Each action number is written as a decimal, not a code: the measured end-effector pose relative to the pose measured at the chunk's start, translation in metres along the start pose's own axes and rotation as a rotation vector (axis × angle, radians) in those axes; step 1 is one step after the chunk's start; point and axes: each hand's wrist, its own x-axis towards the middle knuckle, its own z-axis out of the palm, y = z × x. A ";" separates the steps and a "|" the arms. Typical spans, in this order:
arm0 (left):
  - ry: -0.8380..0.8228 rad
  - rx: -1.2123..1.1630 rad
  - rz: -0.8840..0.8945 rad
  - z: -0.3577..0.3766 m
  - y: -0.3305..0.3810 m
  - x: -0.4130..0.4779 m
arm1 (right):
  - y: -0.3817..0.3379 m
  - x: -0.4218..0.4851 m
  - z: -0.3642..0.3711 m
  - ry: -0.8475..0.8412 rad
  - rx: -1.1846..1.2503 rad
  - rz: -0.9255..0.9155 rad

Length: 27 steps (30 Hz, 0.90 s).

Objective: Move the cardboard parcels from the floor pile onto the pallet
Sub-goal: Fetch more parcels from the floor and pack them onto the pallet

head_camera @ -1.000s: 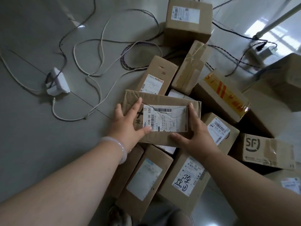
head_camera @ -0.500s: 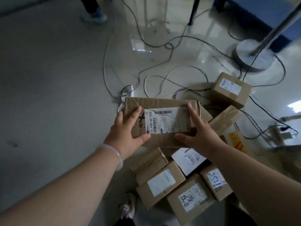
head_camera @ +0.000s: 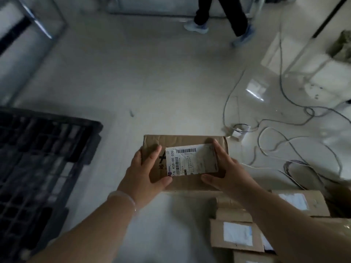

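Parcel in hand: one flat cardboard parcel is being held clear of the floor, out in front of the person, label side up; it is lying between the two grips.

Left grip: it is being kept closed on the parcel's left end, fingers laid over the top face and thumb hooked under the near edge; right grip: the right end is being clasped likewise, fingers along the label's edge and thumb at the near side.

Long axis: it is running left to right across the view, from one grip to the other; the short sides are being faced towards the pallet and away from it.

Bearing: the dark grid pallet is lying low to the left, well apart from the parcel; the left grip is the nearer one; a leftward carry, short end leading, is being judged necessary.

Floor pile: it is lying at lower right, under the right forearm; more parcels are waiting there.
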 end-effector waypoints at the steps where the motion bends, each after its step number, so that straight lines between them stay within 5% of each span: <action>1: 0.009 -0.002 -0.038 -0.010 -0.021 -0.009 | -0.015 0.005 0.019 -0.019 -0.031 -0.014; 16: 0.278 -0.250 -0.456 -0.146 -0.323 -0.215 | -0.260 -0.013 0.325 -0.426 -0.246 -0.332; 27: 0.434 -0.390 -0.652 -0.208 -0.459 -0.313 | -0.397 -0.029 0.484 -0.650 -0.310 -0.479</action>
